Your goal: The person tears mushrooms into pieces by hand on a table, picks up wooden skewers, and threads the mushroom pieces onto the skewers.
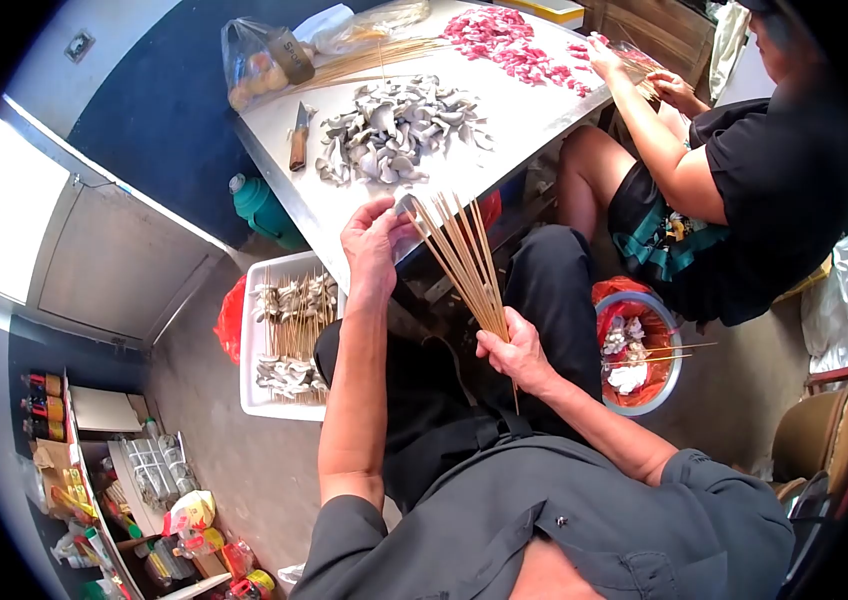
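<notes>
Fingers (506, 338) of the right hand (522, 352) close round a bundle of wooden skewers (474, 280), held up in front of the person (584, 500); its long axis runs forward from the fist, tips fanning leftward toward the tabletop (529, 115). Those of the left hand (372, 242) draw narrow beside the tips, their grip unclear. On that pale surface lie grey mushrooms (394, 130), a knife (299, 140) and red meat (509, 45). Farther out, a white tray (249, 370), grey floor (199, 400) and blue-and-white wall (174, 110).
</notes>
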The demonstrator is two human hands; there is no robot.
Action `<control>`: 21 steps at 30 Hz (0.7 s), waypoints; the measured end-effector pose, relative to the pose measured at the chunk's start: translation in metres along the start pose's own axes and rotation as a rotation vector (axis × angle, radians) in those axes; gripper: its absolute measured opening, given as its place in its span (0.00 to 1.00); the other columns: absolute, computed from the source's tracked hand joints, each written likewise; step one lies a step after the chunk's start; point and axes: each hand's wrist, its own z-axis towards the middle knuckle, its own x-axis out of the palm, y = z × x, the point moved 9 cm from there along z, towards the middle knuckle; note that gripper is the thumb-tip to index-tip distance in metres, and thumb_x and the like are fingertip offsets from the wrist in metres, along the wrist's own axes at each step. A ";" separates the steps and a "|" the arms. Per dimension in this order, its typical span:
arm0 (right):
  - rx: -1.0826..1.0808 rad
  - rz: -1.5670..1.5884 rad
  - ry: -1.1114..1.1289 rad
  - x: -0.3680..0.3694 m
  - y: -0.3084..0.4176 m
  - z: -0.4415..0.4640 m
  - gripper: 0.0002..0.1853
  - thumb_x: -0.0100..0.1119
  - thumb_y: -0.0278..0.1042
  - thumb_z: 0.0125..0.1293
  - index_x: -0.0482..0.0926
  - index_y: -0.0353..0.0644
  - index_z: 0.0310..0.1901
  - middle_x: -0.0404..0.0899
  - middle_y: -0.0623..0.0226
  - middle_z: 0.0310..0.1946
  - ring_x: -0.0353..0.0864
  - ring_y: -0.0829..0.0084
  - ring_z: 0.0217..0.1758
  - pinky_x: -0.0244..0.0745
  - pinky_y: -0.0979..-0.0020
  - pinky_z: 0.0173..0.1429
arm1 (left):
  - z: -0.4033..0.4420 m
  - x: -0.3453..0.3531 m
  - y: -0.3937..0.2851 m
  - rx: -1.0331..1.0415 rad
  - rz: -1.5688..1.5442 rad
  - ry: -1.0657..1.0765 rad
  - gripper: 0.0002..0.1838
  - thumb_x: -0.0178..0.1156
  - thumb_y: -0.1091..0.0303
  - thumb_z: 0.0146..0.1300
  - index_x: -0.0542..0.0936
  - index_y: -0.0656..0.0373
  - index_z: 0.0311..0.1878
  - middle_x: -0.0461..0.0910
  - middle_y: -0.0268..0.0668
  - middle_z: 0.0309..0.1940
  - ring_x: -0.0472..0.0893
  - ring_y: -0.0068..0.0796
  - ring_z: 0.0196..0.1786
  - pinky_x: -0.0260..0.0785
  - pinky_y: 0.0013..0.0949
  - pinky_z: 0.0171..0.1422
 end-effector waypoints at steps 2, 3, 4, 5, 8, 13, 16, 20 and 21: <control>0.010 0.004 0.009 0.000 -0.002 0.002 0.08 0.57 0.28 0.68 0.70 0.39 0.44 0.76 0.71 0.23 0.67 0.86 0.17 0.64 0.81 0.21 | -0.005 0.001 0.003 -0.036 -0.121 -0.011 0.09 0.55 0.81 0.64 0.75 0.70 0.46 0.81 0.46 0.41 0.85 0.36 0.39 0.82 0.33 0.45; 0.016 0.010 0.016 0.000 -0.003 0.002 0.08 0.58 0.28 0.68 0.70 0.39 0.44 0.76 0.71 0.23 0.67 0.86 0.17 0.64 0.81 0.21 | -0.006 0.001 0.002 -0.037 -0.122 -0.015 0.09 0.55 0.81 0.64 0.75 0.70 0.46 0.81 0.46 0.41 0.85 0.36 0.39 0.82 0.33 0.45; 0.020 0.009 0.017 0.000 -0.004 0.003 0.08 0.58 0.28 0.68 0.70 0.39 0.44 0.76 0.71 0.23 0.67 0.86 0.17 0.64 0.81 0.21 | -0.006 0.000 0.003 -0.040 -0.149 -0.032 0.08 0.56 0.81 0.64 0.75 0.70 0.46 0.81 0.45 0.40 0.85 0.37 0.40 0.82 0.33 0.47; 0.018 0.009 0.021 0.001 -0.004 0.003 0.08 0.58 0.29 0.68 0.70 0.39 0.44 0.76 0.71 0.23 0.67 0.85 0.17 0.64 0.81 0.21 | -0.007 0.000 0.003 -0.043 -0.176 -0.049 0.08 0.57 0.81 0.64 0.76 0.70 0.46 0.81 0.45 0.39 0.85 0.37 0.41 0.82 0.33 0.48; 0.021 0.015 0.023 0.001 -0.005 0.003 0.08 0.58 0.29 0.68 0.70 0.39 0.44 0.76 0.71 0.23 0.67 0.86 0.17 0.64 0.82 0.21 | -0.010 0.003 -0.004 0.005 -0.154 -0.038 0.08 0.57 0.81 0.64 0.75 0.69 0.46 0.81 0.45 0.40 0.85 0.37 0.42 0.82 0.34 0.49; 0.028 0.047 0.015 0.000 -0.004 0.004 0.09 0.59 0.29 0.68 0.70 0.39 0.44 0.76 0.71 0.24 0.67 0.86 0.17 0.63 0.82 0.21 | -0.013 0.004 -0.002 0.031 -0.173 -0.030 0.08 0.58 0.81 0.64 0.75 0.69 0.46 0.81 0.45 0.41 0.85 0.36 0.42 0.82 0.32 0.48; 0.027 0.086 0.016 0.000 -0.004 0.003 0.09 0.59 0.29 0.67 0.71 0.40 0.44 0.76 0.71 0.24 0.67 0.86 0.17 0.63 0.82 0.21 | -0.017 0.006 -0.004 0.059 -0.152 -0.021 0.08 0.58 0.81 0.64 0.76 0.69 0.46 0.81 0.44 0.41 0.85 0.34 0.42 0.82 0.31 0.47; 0.032 0.116 -0.011 -0.002 -0.002 0.002 0.08 0.60 0.30 0.67 0.71 0.41 0.43 0.76 0.72 0.23 0.66 0.86 0.16 0.60 0.83 0.19 | -0.019 0.005 -0.004 0.098 -0.120 -0.023 0.08 0.58 0.80 0.65 0.76 0.67 0.46 0.82 0.43 0.40 0.85 0.33 0.40 0.82 0.31 0.46; 0.040 0.132 -0.015 -0.002 -0.002 0.001 0.08 0.60 0.30 0.67 0.71 0.42 0.43 0.75 0.72 0.23 0.66 0.86 0.16 0.60 0.83 0.19 | -0.018 0.006 -0.003 0.096 -0.121 -0.021 0.08 0.58 0.80 0.65 0.76 0.67 0.46 0.82 0.43 0.40 0.85 0.33 0.40 0.82 0.31 0.46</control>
